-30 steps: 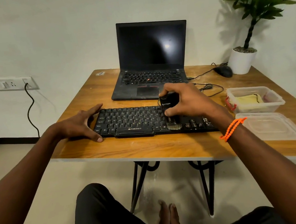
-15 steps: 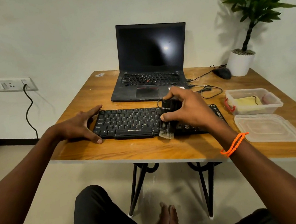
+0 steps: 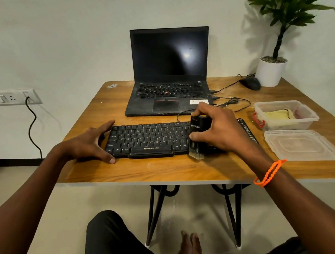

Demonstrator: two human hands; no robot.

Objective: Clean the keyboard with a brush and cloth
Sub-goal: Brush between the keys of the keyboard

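I see the black keyboard [image 3: 151, 140] lying on the wooden tabletop [image 3: 168, 169], in front of an open laptop [image 3: 169, 79] with a dark screen. My left hand [image 3: 88, 144] lies at the left end of the keyboard, the fingers spread and mostly straight, the thumb along the far edge and one finger at the near corner; it holds nothing. My right hand [image 3: 218, 129] grips a black brush [image 3: 198, 135] with curled fingers, and the bristles [image 3: 196, 155] touch the near edge of the keyboard, right of the space bar. To the right stands a clear box [image 3: 286, 115] with a yellow cloth [image 3: 278, 115] inside, and its lid [image 3: 301, 145] lies just beside it, nearer to me. A mouse [image 3: 251, 83] and a potted plant [image 3: 272, 70] are at the far right corner.
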